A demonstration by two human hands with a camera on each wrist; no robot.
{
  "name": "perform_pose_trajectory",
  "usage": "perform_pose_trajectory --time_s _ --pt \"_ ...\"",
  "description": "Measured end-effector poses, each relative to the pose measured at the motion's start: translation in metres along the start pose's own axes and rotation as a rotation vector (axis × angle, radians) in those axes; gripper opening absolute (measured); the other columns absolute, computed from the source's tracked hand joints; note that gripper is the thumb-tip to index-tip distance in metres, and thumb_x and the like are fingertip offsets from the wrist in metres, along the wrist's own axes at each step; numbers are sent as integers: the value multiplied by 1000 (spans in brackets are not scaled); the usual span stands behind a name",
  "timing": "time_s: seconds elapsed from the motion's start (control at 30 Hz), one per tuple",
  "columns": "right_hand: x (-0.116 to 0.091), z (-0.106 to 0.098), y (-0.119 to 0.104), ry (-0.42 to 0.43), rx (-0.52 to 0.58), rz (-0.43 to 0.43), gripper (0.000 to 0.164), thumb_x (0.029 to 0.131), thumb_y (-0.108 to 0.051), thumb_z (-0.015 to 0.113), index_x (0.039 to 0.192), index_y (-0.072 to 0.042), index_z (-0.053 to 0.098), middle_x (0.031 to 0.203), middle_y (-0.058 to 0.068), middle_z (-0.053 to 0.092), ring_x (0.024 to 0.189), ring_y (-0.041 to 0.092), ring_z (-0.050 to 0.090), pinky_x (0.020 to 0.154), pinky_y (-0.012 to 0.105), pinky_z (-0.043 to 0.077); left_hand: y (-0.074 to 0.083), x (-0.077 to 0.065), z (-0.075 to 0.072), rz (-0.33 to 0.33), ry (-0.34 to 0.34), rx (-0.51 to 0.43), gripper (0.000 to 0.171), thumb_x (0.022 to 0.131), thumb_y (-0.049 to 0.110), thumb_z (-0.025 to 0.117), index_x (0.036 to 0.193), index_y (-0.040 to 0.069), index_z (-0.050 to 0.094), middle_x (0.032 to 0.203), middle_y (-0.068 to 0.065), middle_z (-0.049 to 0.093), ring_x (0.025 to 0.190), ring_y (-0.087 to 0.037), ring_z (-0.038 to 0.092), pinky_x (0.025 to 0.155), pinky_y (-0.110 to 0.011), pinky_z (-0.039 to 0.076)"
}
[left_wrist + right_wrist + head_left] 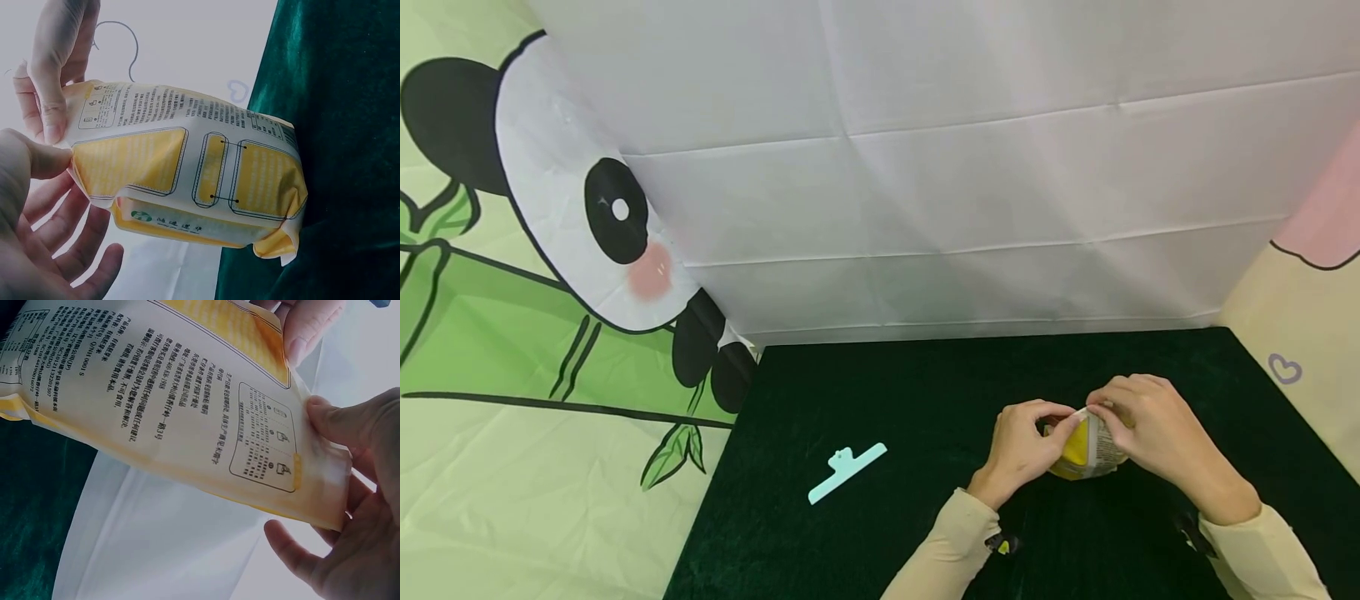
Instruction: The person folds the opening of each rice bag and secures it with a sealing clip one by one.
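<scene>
A yellow and white printed food bag (1086, 454) stands on the dark green cloth between both hands. My left hand (1024, 442) pinches its top edge on the left side, thumb against the near face. At the right end of that edge my right hand (1153, 433) pinches too, with the little finger held away from the bag in the right wrist view. In the left wrist view the bag (194, 169) shows yellow panels and small print. A pale blue bag clip (847, 472) lies on the cloth, left of the hands and touched by neither.
The dark green cloth (917, 392) covers the table. A white fabric backdrop (955, 200) rises behind it, with a panda-print sheet (550, 250) on the left and a cream sheet (1307, 325) on the right.
</scene>
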State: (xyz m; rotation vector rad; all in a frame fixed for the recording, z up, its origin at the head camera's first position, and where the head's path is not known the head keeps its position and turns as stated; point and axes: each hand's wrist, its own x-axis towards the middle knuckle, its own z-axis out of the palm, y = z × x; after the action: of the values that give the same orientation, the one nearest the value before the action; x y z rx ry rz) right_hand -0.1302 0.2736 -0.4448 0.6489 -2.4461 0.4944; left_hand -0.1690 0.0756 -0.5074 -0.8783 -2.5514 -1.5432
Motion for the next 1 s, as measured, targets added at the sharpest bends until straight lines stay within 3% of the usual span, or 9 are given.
perform_pose_trajectory --time_s 0.17,0.43,0.63,1.0 --pt "1 0 0 7 -4 -1 21 75 0 90 88 -11 79 84 -1 75 76 16 64 82 53 54 -1 0 0 1 10 4 24 107 34 66 114 16 81 107 5 78 82 6 58 67 -9 52" --pt "0 1 -4 29 -23 18 17 77 -4 88 90 -9 79 88 5 77 82 28 67 94 67 49 -1 1 3 -2 26 14 22 107 31 67 113 16 81 106 5 78 80 7 58 69 -8 51" --pt "1 3 -5 23 -49 13 17 75 -9 88 90 -9 80 91 8 78 87 33 68 95 70 48 -2 1 4 36 41 41 22 108 31 65 113 16 80 102 5 77 79 9 56 68 -7 49" --pt "2 7 -7 12 -63 -3 16 74 -5 89 86 -10 79 88 6 78 86 30 66 96 70 47 -1 2 4 51 49 80 21 107 30 66 110 15 81 97 5 77 74 11 51 64 -5 46"
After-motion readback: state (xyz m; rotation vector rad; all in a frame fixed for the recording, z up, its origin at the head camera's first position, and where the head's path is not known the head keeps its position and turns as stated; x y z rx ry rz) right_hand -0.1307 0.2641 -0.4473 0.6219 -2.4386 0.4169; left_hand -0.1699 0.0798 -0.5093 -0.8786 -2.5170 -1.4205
